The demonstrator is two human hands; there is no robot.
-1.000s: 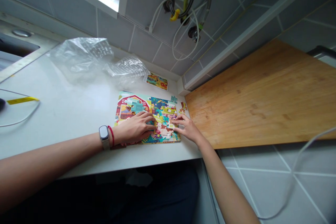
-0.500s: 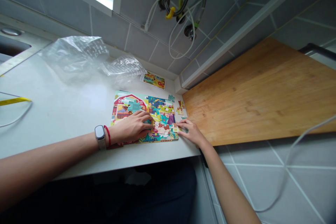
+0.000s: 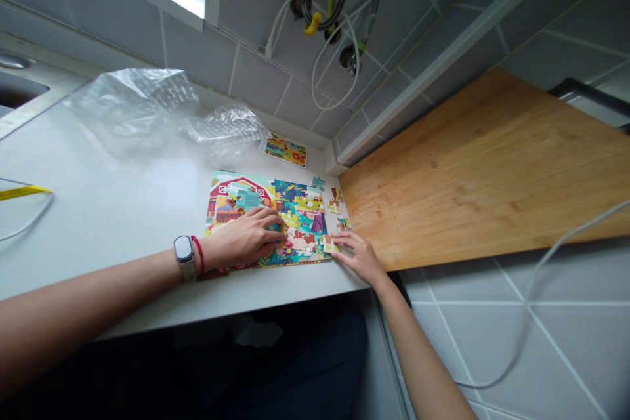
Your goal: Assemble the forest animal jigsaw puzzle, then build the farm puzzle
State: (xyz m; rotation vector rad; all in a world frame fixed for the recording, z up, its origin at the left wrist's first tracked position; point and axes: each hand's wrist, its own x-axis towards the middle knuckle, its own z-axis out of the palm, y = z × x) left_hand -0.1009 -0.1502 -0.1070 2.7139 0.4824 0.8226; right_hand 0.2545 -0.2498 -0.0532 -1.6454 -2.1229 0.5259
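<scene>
A colourful jigsaw puzzle with a red barn lies on the white counter, loose pieces resting on top of its board. My left hand lies across the middle of it, palm down, fingers stretched out over the pictures and hiding part of the board. At the puzzle's right edge, my right hand pinches a small pale puzzle piece between thumb and fingertips. Several loose pieces are beside the board on the right, and a teal piece lies at its upper right corner.
A small picture card lies behind the puzzle, near crumpled clear plastic wrap. A wooden board borders the counter on the right. Hoses and a white cable hang at the wall. A sink is at far left.
My right hand has shifted slightly down with its fingers a little wider around the pale piece, which now shows more clearly. My left hand stays on the puzzle. The whole view has moved slightly.
</scene>
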